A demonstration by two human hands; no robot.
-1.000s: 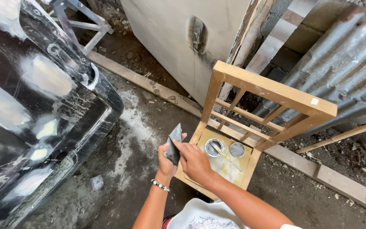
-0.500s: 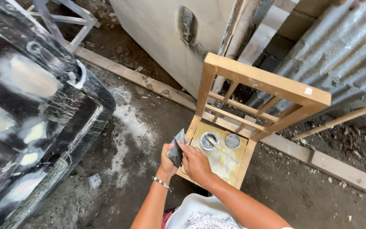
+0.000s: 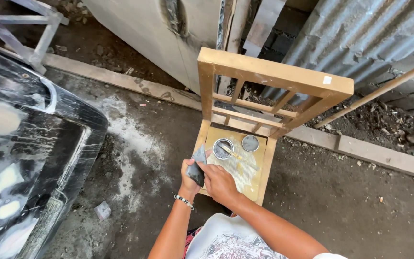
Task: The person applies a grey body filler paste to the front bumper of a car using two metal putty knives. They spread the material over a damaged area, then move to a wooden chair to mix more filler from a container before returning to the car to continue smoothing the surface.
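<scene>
While gripped over the chair (image 3: 264,187), grey scraper (image 3: 198,165) between both hands' clenched fingers (image 3: 212,171).

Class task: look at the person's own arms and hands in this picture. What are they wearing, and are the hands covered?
Both hands are bare, with no gloves. The left hand has a beaded bracelet of dark and pale beads at the wrist. The right hand wears nothing. Both forearms are uncovered, and a white printed shirt shows below.

Just beyond the fingers (image 3: 210,169), an open tin (image 3: 223,148) with a stick (image 3: 238,157) lying across it is sitting on the chair seat (image 3: 257,180). Its lid (image 3: 250,143) is lying to the right. A car panel (image 3: 25,158) is lying far left.
</scene>
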